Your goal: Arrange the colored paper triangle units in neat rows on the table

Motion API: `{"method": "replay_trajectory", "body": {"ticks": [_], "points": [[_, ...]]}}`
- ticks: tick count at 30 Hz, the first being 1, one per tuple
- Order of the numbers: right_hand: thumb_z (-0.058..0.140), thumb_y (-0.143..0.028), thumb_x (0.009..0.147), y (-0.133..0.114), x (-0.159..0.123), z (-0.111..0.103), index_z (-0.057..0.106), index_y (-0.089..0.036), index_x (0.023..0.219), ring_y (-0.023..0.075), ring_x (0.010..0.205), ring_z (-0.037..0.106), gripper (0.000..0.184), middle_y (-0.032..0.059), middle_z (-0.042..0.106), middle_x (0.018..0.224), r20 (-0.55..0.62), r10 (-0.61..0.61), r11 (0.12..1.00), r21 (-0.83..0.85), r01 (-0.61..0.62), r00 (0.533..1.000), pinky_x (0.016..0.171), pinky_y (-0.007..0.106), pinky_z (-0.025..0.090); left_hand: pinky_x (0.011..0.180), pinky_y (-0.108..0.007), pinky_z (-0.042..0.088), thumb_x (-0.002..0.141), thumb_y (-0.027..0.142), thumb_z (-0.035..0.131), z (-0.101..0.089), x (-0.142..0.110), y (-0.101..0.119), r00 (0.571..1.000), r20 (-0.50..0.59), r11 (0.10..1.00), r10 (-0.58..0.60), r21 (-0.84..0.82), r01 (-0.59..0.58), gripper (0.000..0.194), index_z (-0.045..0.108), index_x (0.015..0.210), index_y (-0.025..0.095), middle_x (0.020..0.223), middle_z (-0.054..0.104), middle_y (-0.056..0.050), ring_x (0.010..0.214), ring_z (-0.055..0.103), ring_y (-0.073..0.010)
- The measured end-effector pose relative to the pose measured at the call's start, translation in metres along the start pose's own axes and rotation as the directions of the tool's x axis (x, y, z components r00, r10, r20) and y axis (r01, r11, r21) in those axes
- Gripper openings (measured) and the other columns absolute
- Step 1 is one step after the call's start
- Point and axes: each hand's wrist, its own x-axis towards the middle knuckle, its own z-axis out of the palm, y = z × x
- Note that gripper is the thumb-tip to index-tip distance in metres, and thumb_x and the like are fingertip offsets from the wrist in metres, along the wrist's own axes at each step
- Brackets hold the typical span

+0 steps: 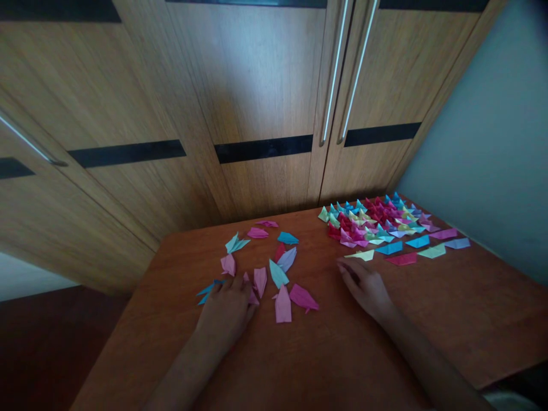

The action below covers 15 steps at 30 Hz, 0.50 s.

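Observation:
My left hand [226, 308] lies flat on the wooden table [325, 354], fingers stretched over a small pink folded paper piece [253, 295] and beside a blue one [208, 291]. Several loose folded paper pieces lie scattered ahead of it, among them a pink one [283, 304], a teal one [278, 274] and a magenta one [303, 297]. My right hand [363, 283] rests on the table with fingers extended, holding nothing, its fingertips just short of a pale yellow-green folded piece [363, 255].
A dense pile of several coloured folded paper pieces [377, 222] covers the far right corner of the table, with a row of flat pieces [417, 246] in front. Wooden wardrobe doors with metal handles [336, 74] stand behind. A light wall [492, 160] is at right.

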Motion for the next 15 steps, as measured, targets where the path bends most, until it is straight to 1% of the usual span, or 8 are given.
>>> {"method": "replay_trajectory", "body": {"ticks": [3,6,8,10,11,13,14,15], "points": [[0.045,-0.032,0.091,0.0,0.001,-0.001,0.063,-0.021,0.109,0.0232,0.098,0.062,0.027,0.0093,0.066,0.105,-0.012,0.001,1.0,0.0,-0.001,1.0,0.087,0.04,0.052,0.089,-0.047,0.042,0.084,0.017,0.048,-0.002,0.005,-0.001,1.0,0.014,1.0,0.013,-0.024,-0.013,0.033,0.066,0.11,0.011,0.114,0.064,-0.021,0.104,0.06,-0.0351],[0.045,-0.032,0.091,0.0,0.001,-0.001,0.063,-0.022,0.108,0.0235,0.098,0.063,0.027,0.0093,0.066,0.105,-0.021,0.001,1.0,0.0,-0.001,1.0,0.086,0.04,0.053,0.08,-0.043,0.047,0.086,0.013,0.041,-0.003,0.008,-0.005,1.0,0.02,0.999,-0.01,-0.052,0.011,0.029,0.068,0.098,0.014,0.105,0.067,-0.018,0.093,0.065,-0.0311],[0.045,-0.032,0.091,0.001,0.001,-0.002,0.063,-0.022,0.107,0.0233,0.097,0.063,0.026,0.0092,0.067,0.105,-0.027,0.004,1.0,-0.003,-0.004,1.0,0.085,0.04,0.053,0.073,-0.039,0.049,0.089,0.014,0.038,-0.004,0.011,-0.01,0.999,0.019,0.998,-0.041,-0.056,0.042,0.031,0.067,0.097,0.016,0.1,0.069,-0.015,0.085,0.067,-0.0285],[0.045,-0.031,0.09,0.0,0.001,-0.002,0.063,-0.022,0.107,0.0231,0.096,0.063,0.026,0.009,0.067,0.104,-0.032,0.009,1.0,-0.004,-0.009,0.999,0.084,0.039,0.053,0.07,-0.037,0.05,0.091,0.017,0.036,-0.009,0.013,-0.017,0.998,-0.011,0.995,-0.067,-0.076,0.066,0.033,0.066,0.103,0.018,0.101,0.069,-0.014,0.084,0.068,-0.0274],[0.045,-0.031,0.09,0.0,0.001,-0.002,0.063,-0.022,0.108,0.023,0.096,0.063,0.026,0.009,0.067,0.104,-0.031,0.011,1.0,-0.002,-0.011,0.999,0.084,0.039,0.054,0.071,-0.036,0.05,0.092,0.02,0.036,-0.012,0.014,-0.022,0.996,-0.047,0.992,-0.074,-0.108,0.069,0.033,0.066,0.107,0.02,0.105,0.068,-0.013,0.087,0.068,-0.0268],[0.045,-0.03,0.09,0.0,0.001,-0.002,0.063,-0.022,0.108,0.0229,0.096,0.063,0.027,0.009,0.067,0.105,-0.032,0.013,1.0,0.001,-0.013,0.999,0.084,0.039,0.054,0.076,-0.035,0.05,0.093,0.025,0.039,-0.022,0.016,-0.031,0.979,-0.181,0.973,-0.092,-0.223,0.05,0.033,0.065,0.112,0.022,0.111,0.067,-0.011,0.093,0.066,-0.0251],[0.045,-0.03,0.09,0.0,0.001,-0.002,0.063,-0.022,0.108,0.023,0.097,0.063,0.027,0.0089,0.067,0.105,-0.034,0.015,1.0,0.0,-0.015,0.999,0.085,0.039,0.054,0.079,-0.033,0.05,0.092,0.028,0.042,-0.028,0.017,-0.035,0.96,-0.261,0.953,-0.106,-0.301,0.023,0.031,0.066,0.111,0.023,0.111,0.067,-0.009,0.094,0.066,-0.024],[0.045,-0.03,0.09,0.0,0.001,-0.002,0.063,-0.022,0.108,0.0231,0.097,0.063,0.026,0.0087,0.067,0.105,-0.035,0.017,1.0,-0.002,-0.018,0.999,0.085,0.039,0.053,0.081,-0.033,0.049,0.091,0.031,0.045,-0.033,0.017,-0.04,0.931,-0.338,0.922,-0.136,-0.388,-0.006,0.029,0.068,0.108,0.023,0.109,0.068,-0.008,0.095,0.065,-0.0232]]}}
